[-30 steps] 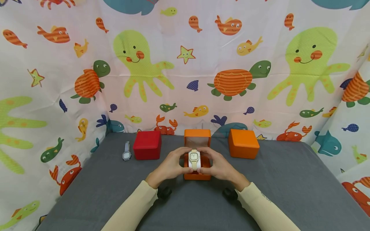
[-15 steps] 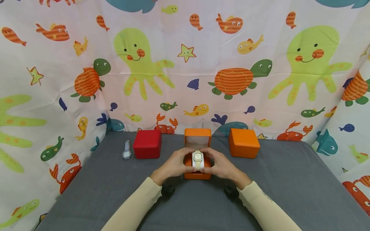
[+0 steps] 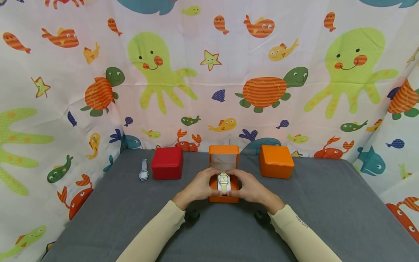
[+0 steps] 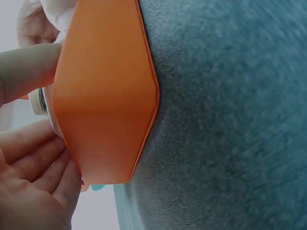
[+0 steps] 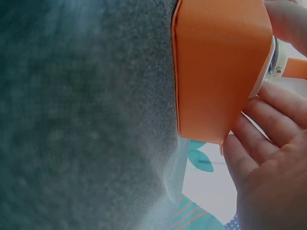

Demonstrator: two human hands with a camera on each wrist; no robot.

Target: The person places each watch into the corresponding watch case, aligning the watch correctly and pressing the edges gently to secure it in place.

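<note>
A cream-strapped wristwatch (image 3: 223, 179) is wrapped round a white cushion (image 3: 228, 186), seated in the base of an orange watch box (image 3: 224, 199) whose lid (image 3: 224, 149) stands raised at the back. From the left, my left hand (image 3: 200, 185) pinches the cushion between thumb and fingers. My right hand (image 3: 251, 187) does the same from the right side. Both wrist views show fingers beside the box wall, with the cream watch case (image 4: 36, 101) just above its rim; the inside of the box is largely hidden there.
A closed red box (image 3: 167, 163) stands left of the open one, with a silver-grey watch (image 3: 144, 171) lying beside it. To the right sits a closed orange box (image 3: 276, 162). Grey cloth (image 3: 327, 211) covers the table, and a printed curtain (image 3: 209, 36) hangs behind.
Both hands have shifted the watch and cushion slightly right and down, to the middle of the orange box. Over the last half second they have barely moved.
</note>
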